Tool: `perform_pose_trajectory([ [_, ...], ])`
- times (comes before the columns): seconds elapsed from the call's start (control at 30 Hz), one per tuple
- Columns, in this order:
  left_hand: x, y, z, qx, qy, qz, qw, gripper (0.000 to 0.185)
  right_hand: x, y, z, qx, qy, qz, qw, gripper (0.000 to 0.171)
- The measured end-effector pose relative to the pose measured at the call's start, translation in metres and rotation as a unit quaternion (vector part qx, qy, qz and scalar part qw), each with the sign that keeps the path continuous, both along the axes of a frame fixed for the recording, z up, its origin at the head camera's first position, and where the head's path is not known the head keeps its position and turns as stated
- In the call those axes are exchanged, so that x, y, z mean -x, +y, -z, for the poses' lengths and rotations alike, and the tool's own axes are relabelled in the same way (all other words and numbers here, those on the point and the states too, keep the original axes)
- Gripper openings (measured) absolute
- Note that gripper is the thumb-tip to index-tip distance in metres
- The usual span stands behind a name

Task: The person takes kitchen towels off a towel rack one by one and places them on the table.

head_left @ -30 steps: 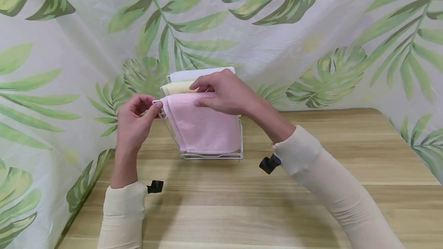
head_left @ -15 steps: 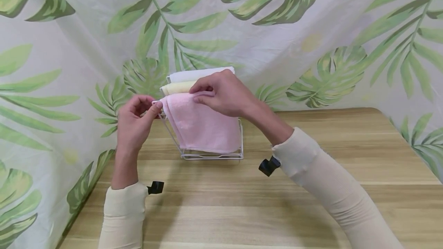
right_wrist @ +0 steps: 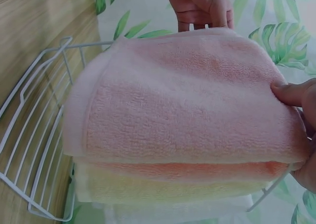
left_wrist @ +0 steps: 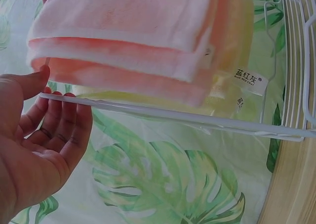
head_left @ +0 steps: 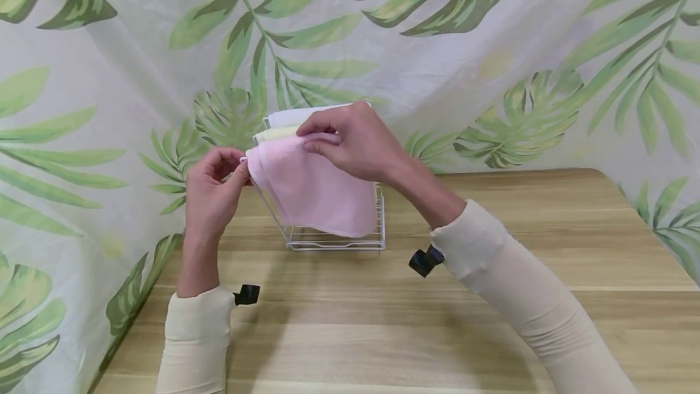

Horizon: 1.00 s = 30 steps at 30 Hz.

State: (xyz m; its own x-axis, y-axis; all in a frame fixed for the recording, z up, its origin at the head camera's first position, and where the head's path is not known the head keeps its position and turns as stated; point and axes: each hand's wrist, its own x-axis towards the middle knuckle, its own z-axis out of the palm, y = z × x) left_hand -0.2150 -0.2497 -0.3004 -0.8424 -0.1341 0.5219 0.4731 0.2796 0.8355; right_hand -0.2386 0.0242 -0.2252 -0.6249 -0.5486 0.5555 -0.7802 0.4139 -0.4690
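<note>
A pink towel (head_left: pixel 328 190) hangs folded over the front bar of a white wire rack (head_left: pixel 336 249). With thumb and fingertips, my right hand (head_left: pixel 355 141) pinches the towel's top fold toward its right side. My left hand (head_left: pixel 210 199) holds the front bar's left end, its thumb above and fingers below in the left wrist view. Right beside that thumb lies the pink towel's left edge. Behind it hang a yellow towel (head_left: pixel 276 133) and a white towel (head_left: pixel 284 118), both partly covered by the right hand. A printed label (left_wrist: pixel 251 81) shows among the towels.
The rack stands on a wood-grain table (head_left: pixel 492 333), toward its back. Close behind rises a leaf-patterned cloth backdrop (head_left: pixel 426 90), which also runs along the left side. A black mount (head_left: pixel 426 260) sticks out from the right sleeve.
My right hand has closed on the pink towel's fold and lifted it slightly. The towel has shifted left and up, its lower edge now slanting and baring more rack wires. My left hand stays put.
</note>
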Motion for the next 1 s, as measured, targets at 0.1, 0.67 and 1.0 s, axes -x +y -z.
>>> perform_pose_trajectory([
  [0.1, 0.001, 0.001, -0.001, -0.011, 0.000, -0.004, 0.9999, 0.005, -0.003, 0.000, -0.004, 0.012, 0.005, -0.003, 1.000, 0.014],
  [0.67, 0.000, 0.000, 0.000, 0.030, -0.009, -0.058, 0.9978, 0.007, -0.026, 0.007, -0.014, 0.049, 0.001, -0.036, 0.998, 0.013],
  [1.0, 0.001, 0.001, 0.000, 0.014, -0.006, -0.047, 0.9988, 0.024, -0.039, 0.017, -0.006, 0.056, 0.003, -0.058, 0.997, 0.013],
])
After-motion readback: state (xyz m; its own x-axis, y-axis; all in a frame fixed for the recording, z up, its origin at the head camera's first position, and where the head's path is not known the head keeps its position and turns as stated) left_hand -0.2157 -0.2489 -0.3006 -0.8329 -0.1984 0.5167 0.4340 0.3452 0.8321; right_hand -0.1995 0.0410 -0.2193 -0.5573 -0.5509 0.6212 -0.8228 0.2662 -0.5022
